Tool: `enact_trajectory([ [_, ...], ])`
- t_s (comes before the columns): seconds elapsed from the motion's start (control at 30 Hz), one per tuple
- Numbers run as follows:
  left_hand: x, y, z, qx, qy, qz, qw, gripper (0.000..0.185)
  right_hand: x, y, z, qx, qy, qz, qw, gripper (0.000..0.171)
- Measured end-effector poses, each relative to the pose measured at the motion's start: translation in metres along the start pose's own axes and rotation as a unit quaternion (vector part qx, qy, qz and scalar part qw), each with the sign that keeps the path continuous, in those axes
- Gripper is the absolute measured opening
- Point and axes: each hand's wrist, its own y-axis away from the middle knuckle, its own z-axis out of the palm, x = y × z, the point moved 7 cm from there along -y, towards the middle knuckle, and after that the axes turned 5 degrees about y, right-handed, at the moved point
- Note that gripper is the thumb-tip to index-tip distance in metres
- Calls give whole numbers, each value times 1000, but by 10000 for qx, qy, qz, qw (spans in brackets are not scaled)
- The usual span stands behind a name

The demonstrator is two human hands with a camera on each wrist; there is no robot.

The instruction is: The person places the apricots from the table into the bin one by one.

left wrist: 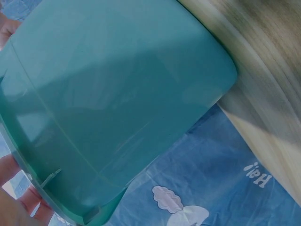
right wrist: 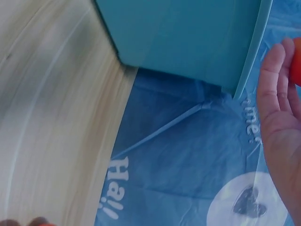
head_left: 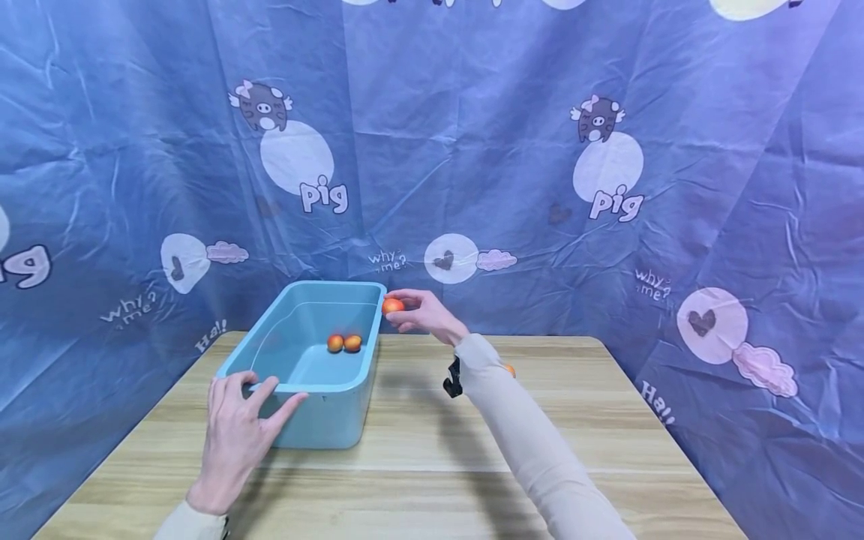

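At the bin's far right corner, the right hand pinches a peach. Left hand rests open-fingered on its near rim; two peaches lie inside

- Plastic tub: on the table, left of centre, running lengthwise towards the backdrop cloth behind.
- Two small fruits: in the tub, side by side and touching, at its far end.
- Left hand: at the tub's near rim, fingers over the edge.
- Right hand: just beside the tub's far right corner, above the table, pinching a third fruit.
- Fourth fruit: on the table, right of the tub, mostly hidden behind the right sleeve.
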Motion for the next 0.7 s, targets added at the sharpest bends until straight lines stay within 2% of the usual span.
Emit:
enact_trajectory([
  [0.47, -5, -4, 6, -261, 20, -88, 9996, 65, -23, -25, 28, 218, 250, -114, 9994, 41],
  [0.7, -9, -1, 6, -73, 94, -131, 9998, 73, -28, -39, 55, 54, 385, -118, 9992, 40],
])
